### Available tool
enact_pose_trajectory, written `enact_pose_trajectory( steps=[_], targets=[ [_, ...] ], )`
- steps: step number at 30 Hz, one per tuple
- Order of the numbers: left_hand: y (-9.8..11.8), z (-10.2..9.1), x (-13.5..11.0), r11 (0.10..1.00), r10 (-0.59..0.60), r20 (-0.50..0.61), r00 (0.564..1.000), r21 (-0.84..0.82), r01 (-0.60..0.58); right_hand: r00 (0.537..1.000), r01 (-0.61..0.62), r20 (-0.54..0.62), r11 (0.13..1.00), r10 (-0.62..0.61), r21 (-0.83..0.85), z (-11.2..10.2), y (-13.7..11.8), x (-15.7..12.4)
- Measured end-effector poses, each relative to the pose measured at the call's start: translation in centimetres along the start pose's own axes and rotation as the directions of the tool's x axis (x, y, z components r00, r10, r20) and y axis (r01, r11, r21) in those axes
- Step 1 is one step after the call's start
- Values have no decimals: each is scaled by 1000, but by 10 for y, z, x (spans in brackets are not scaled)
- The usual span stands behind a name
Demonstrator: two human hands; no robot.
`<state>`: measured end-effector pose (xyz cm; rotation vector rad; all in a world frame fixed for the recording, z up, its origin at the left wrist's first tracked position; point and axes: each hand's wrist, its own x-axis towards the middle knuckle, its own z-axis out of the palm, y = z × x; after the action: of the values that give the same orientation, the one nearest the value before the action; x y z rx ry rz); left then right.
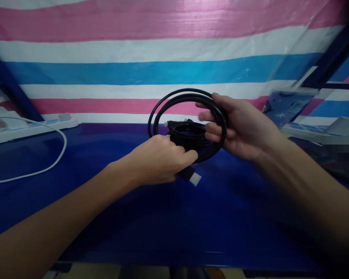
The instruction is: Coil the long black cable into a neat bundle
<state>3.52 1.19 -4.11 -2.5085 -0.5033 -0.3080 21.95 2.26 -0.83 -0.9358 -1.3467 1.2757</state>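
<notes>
**Coiled cable held over table**

Black cable coil (189, 128) is up above the blue table (192, 224), between both hands. Right hand (238, 128) grips the coil's right side; left hand (159, 159) is clenched on the plug end (192, 176).

Bare tabletop (192, 217) ahead; white cord (58, 155) leftward
</notes>
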Motion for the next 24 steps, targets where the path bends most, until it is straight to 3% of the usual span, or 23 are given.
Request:
enact_pose_trajectory(
  steps=[4, 8, 14, 18, 24],
  targets=[
    [-2, 6, 0, 1000, 10, -63, 998, 4, -10, 1000, 5, 31, 1000, -6, 27, 5, -7, -6],
    [-1, 14, -2, 999, -50, -117, 992, 7, 51, 998, -16, 55, 999, 13, 47, 11, -4, -6],
    [-1, 19, -2, 975, -213, -171, 962, -101, 198, 994, 91, -67, 991, -85, 96, 27, 11, -7],
    [3, 17, 2, 939, -273, -155, 950, -258, 228, 981, 188, -80, 973, -179, 131, 36, 18, -10],
    [7, 16, 6, 898, -298, -68, 952, -357, 256, 982, 188, 11, 976, -190, 112, 38, 16, -17]
  ],
)
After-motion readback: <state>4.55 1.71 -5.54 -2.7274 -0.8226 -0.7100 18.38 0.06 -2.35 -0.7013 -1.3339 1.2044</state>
